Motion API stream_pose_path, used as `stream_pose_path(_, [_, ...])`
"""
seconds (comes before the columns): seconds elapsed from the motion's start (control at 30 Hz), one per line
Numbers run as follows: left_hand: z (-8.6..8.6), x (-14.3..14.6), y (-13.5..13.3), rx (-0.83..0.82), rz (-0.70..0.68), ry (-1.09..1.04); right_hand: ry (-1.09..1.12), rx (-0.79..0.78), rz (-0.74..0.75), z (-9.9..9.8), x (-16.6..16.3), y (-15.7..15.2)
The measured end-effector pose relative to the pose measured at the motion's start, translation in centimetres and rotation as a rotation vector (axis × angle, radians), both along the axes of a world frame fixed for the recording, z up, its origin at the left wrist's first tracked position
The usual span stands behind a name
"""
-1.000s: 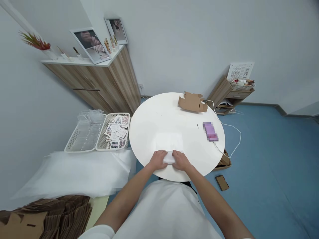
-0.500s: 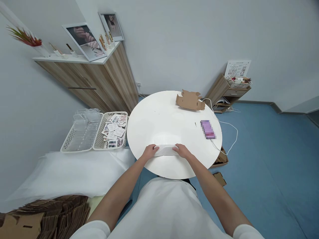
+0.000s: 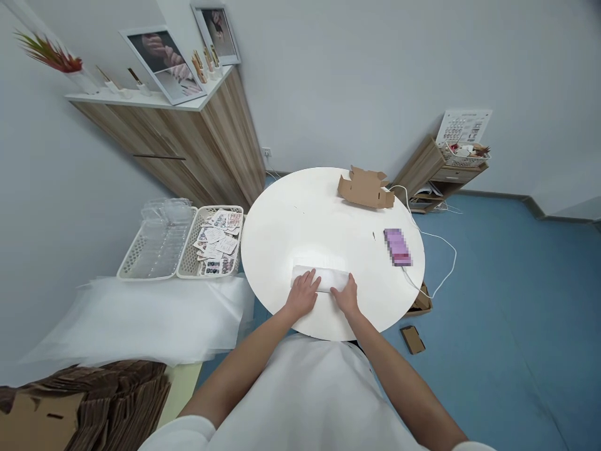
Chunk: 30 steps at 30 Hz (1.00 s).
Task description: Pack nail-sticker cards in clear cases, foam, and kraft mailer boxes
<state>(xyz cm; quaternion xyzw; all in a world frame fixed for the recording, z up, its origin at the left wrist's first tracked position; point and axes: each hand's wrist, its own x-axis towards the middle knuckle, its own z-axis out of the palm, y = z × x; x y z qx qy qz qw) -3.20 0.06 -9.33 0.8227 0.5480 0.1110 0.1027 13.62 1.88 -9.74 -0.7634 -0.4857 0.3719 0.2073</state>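
Observation:
A flat, folded white wrapping sheet [image 3: 331, 279] forms a long narrow packet near the front edge of the round white table [image 3: 277, 232]. Whatever may lie inside it is hidden. My left hand [image 3: 303, 295] rests on the packet's left part, palm down with the fingers spread. At the right end, my right hand [image 3: 346, 295] grips the packet between the thumb, on its near side, and the fingers, along its end.
An unfolded cardboard box [image 3: 366, 188] lies at the table's back, with a purple pixelated device [image 3: 397, 247] and its white cable to the right. Left stand baskets of clear cases [image 3: 162, 250] and printed cards [image 3: 216, 244], white sheets [image 3: 141, 319] and stacked flat cardboard [image 3: 117, 401].
My left hand has moved from the packet's left end onto its top, its fingers now spread. My right hand stays at the right end, turned more upright. The view has shifted slightly.

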Motion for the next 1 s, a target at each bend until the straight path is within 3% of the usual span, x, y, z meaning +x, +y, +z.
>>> stream_pose_path(0.17, [-1.8,0.0,-1.6,-0.086,0.028,0.044,0.290,-0.139,-0.164,1.3,0.4,0.6])
stream_pose_path(0.27, [-2.1,-0.1,-2.3,-0.111,0.015,0.000,0.494,-0.224,-0.111,1.9,0.9,1.1])
stream_pose_path(0.37, [-2.0,0.3,-2.9,-0.137,0.006,-0.065,0.543,-0.213,-0.042,2.0,0.4,0.9])
stream_pose_path(0.57, [-0.9,0.9,-3.6,-0.175,0.066,-0.228,0.436,-0.173,0.122,1.5,-1.6,0.7])
stream_pose_path(0.73, [0.0,1.4,-3.1,-0.110,0.106,-0.313,0.058,-0.021,0.333,1.3,-1.6,0.3])
stream_pose_path(0.9, [0.0,1.0,-2.9,-0.118,0.137,-0.263,-0.113,0.119,0.336,0.8,-2.1,-2.0])
stream_pose_path(0.97, [-0.4,0.4,-3.5,-0.137,0.250,-0.273,-0.118,0.122,0.352,0.6,-2.4,-2.7])
stream_pose_path(1.0, [-0.7,0.1,-3.9,-0.158,0.370,-0.290,-0.115,0.110,0.360,0.6,-2.5,-2.8])
